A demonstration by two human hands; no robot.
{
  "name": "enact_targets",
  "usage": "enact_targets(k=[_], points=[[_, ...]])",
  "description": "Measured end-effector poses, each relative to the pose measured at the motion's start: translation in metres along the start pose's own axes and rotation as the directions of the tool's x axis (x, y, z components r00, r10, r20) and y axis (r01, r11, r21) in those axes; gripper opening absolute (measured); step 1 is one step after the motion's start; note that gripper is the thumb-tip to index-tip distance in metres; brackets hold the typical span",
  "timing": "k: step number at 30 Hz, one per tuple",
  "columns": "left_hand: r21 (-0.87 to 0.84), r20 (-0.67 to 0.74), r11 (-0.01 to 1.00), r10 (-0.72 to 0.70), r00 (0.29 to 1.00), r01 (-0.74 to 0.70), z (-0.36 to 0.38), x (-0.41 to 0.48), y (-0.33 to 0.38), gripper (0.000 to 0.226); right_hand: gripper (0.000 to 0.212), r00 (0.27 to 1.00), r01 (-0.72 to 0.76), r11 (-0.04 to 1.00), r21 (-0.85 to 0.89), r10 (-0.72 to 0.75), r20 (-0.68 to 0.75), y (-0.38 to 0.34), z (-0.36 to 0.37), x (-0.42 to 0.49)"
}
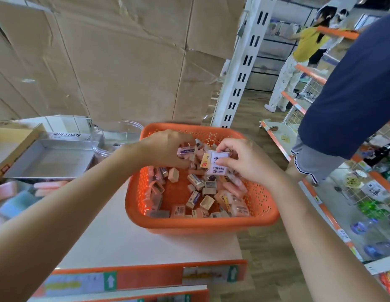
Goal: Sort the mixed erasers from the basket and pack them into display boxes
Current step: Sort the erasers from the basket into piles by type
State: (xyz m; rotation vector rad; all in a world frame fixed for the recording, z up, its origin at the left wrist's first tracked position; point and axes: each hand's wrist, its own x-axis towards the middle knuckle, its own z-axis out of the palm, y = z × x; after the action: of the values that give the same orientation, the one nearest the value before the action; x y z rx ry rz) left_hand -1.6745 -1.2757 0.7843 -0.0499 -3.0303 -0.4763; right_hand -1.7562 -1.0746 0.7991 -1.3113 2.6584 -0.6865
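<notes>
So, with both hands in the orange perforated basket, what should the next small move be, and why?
Probably lift the right hand clear of the orange perforated plastic basket and carry its white 2B-labelled erasers toward the open grey display box on the left. That hand pinches a matching stack, while the left hand grips a purple-sleeved pink eraser.

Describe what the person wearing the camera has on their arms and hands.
Nothing worn shows. The left hand and right hand are bare, with no gloves. The left forearm and right forearm are bare to the frame's edge: no sleeves, watch or bracelet in view. Whether any finger carries a ring is too blurred to tell.
</notes>
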Motion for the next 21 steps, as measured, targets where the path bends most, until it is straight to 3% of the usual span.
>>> enact_targets(k=[5, 9, 17, 21], points=[[-0.077, -0.134, 0.997, -0.025, 0.991, 0.015, -0.017, -0.021, 0.007, 0.062, 0.014, 0.999, 0.021, 0.999, 0.050, -0.019, -0.036, -0.001, 0.002, 0.001], [-0.066, -0.211, 0.997, -0.063, 0.976, 0.050, -0.028, -0.038, 0.009, 0.044, 0.020, 0.998, 0.050, 0.993, 0.111, -0.046, -0.039, -0.008, 0.004, 0.005], [-0.099, -0.352, 0.977, -0.211, 0.912, 0.188, -0.047, -0.083, -0.018, 0.063, 0.013, 0.994, 0.108, 0.977, 0.186, -0.105, -0.026, -0.038, 0.009, 0.020], [-0.115, -0.370, 0.959, -0.284, 0.885, 0.259, -0.054, -0.105, -0.037, 0.040, 0.011, 0.986, 0.164, 0.962, 0.218, -0.157, -0.052, -0.066, 0.017, 0.028]])
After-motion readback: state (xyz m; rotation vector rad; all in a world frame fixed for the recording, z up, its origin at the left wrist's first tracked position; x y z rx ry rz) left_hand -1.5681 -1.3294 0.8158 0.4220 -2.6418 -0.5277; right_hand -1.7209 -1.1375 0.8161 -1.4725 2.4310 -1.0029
